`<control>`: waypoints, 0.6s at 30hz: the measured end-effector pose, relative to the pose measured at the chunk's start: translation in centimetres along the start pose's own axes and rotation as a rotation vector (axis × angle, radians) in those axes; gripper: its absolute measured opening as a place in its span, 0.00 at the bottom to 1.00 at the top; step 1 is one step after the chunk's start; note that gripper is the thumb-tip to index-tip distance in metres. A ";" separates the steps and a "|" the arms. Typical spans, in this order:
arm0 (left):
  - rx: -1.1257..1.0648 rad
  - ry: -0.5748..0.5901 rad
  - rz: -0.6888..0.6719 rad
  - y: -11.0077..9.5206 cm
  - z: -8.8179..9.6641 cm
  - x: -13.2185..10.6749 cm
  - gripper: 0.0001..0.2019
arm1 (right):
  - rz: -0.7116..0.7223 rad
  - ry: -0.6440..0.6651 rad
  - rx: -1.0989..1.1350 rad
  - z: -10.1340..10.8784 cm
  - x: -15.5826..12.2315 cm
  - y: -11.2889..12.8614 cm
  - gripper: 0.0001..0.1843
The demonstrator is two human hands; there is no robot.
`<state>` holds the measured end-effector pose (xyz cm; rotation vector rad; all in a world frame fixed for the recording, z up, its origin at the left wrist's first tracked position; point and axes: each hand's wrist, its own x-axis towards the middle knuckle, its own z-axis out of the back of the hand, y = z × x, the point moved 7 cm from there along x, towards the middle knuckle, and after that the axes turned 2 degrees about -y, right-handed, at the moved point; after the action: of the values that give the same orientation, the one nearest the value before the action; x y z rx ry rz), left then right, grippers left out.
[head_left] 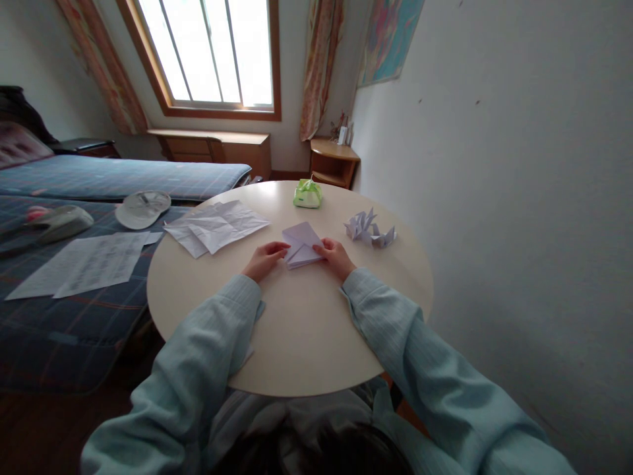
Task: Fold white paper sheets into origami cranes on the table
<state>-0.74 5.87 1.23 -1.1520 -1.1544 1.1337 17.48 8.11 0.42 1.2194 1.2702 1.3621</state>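
Note:
A folded sheet of white paper (303, 243) lies near the middle of the round table (306, 330), with crossing creases and a layered lower edge. My left hand (267, 258) pinches its left edge between thumb and fingers. At the right edge, my right hand (336, 256) grips the same paper, thumb on top. Several folded paper figures (370, 228) with pointed tips stand to the right of my right hand. Creased flat sheets (227, 224) overlap one another at the table's left side.
A green tissue pack (307, 194) sits at the table's far edge. To the left, a bed (89, 330) carries printed sheets (93, 264) and a pale cap (143, 209). A white wall (519, 231) runs along the right. Beyond stands a small corner shelf (334, 150).

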 end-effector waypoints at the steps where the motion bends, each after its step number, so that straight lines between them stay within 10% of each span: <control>1: 0.000 0.002 -0.002 0.0 0.0 0.0 0.18 | -0.002 0.005 0.006 0.0 0.0 0.0 0.19; 18: -0.024 0.004 0.001 -0.1 -0.1 0.0 0.16 | 0.025 -0.016 -0.038 0.1 0.2 -0.2 0.17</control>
<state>-0.66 5.82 1.33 -1.1729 -1.1674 1.1208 17.55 8.33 0.20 1.2215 1.2168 1.3851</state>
